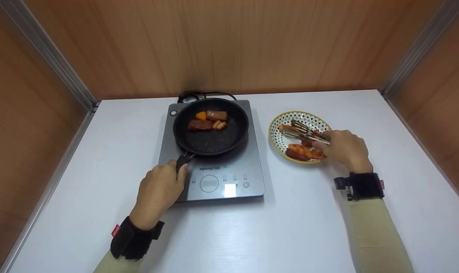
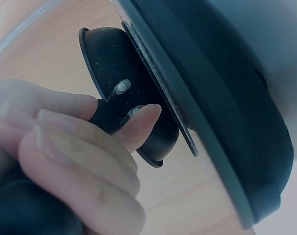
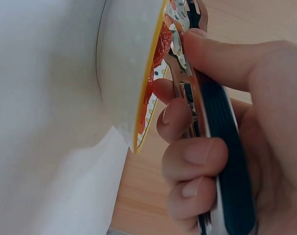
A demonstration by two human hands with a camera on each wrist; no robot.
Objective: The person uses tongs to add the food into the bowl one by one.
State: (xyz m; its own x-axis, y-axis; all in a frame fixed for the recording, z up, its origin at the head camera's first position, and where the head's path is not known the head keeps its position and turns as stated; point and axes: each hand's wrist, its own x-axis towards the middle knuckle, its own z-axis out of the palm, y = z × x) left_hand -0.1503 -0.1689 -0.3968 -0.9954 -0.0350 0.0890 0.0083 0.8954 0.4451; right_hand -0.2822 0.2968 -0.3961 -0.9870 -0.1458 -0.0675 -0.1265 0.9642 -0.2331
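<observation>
My left hand grips the black handle of a frying pan, which sits on an induction cooktop. Brown meat-like blocks and an orange piece lie in the pan's far half. At the right, my right hand holds metal food tongs with dark grips, fingers curled round them in the right wrist view. The tongs' heads reach low over a dotted, yellow-rimmed plate. Reddish-orange food pieces lie on it; whether the tongs pinch one I cannot tell.
The cooktop stands left of the plate on a white table. A black cable runs behind the cooktop. Wooden panels with metal corner posts close off the back and both sides.
</observation>
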